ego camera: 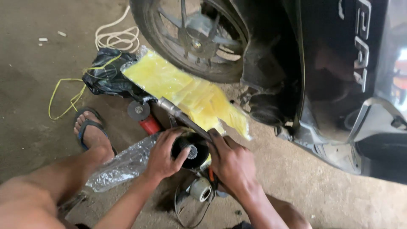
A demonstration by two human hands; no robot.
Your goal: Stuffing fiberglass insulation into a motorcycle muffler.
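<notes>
- The left hand point(163, 154) reaches in from the lower left, forearm slanting up, fingers curled around the left side of a round black part with a small metal centre point(190, 150), thumb pressing across its face.
- That round black part sits on the concrete floor point(34, 85), below and in front of the black motorcycle wheel point(190, 40), between both hands.
- The right hand point(231, 163) comes from the lower right, fingers closed on the part's right edge and on the end of a bent grey metal pipe point(180, 114) running up-left toward the wheel.
- What the part joins beneath is hidden by the hands; a whitish cylinder point(200, 189) and thin cable below it are hard to identify.
- Left of the wheel: a bare foot in a dark sandal point(91, 129), a yellow cord point(70, 95), a white coiled rope point(116, 38), a black plastic bag point(108, 76).
- A yellow clear-wrapped packet point(186, 93) lies under the wheel, behind the pipe; a red-handled disc tool point(142, 114) and crumpled clear plastic point(123, 165) lie below it.
- Right of the wheel, the dark motorcycle body point(339, 76) is cut off by the frame.
</notes>
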